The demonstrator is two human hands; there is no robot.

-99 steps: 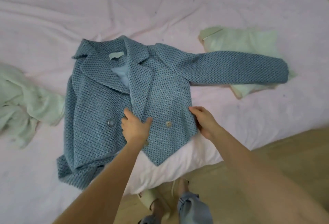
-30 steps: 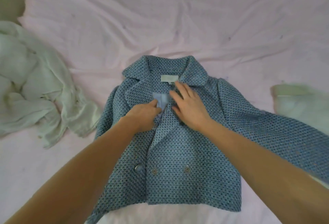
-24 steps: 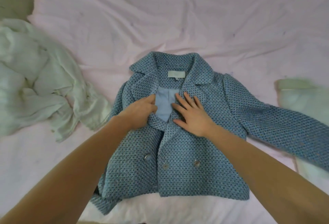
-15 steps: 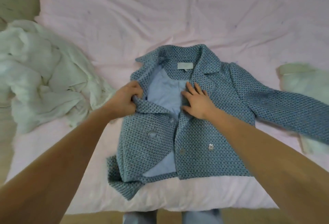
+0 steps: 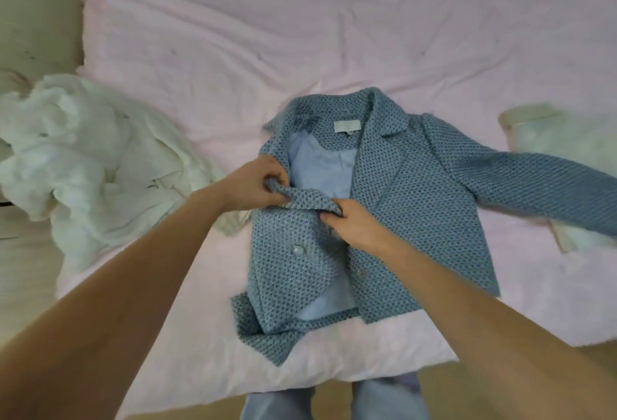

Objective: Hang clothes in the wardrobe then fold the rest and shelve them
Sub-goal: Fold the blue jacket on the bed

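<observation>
**Both hands gather the jacket's front panel**

Pink sheeted bed (image 5: pixel 300 35) carries the blue woven tweed jacket (image 5: pixel 417 206), front up near its foot edge. Half a second ago the right hand (image 5: pixel 354 226) lay flat on the lining; now it pinches the folded-over lapel beside the left hand (image 5: pixel 253 186), which grips the same edge. Crumpled white cloth (image 5: pixel 83 152) lies left.

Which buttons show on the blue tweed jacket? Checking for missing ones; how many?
2: one pale round button on the folded-back left front, another by the opening; others may be hidden.
</observation>
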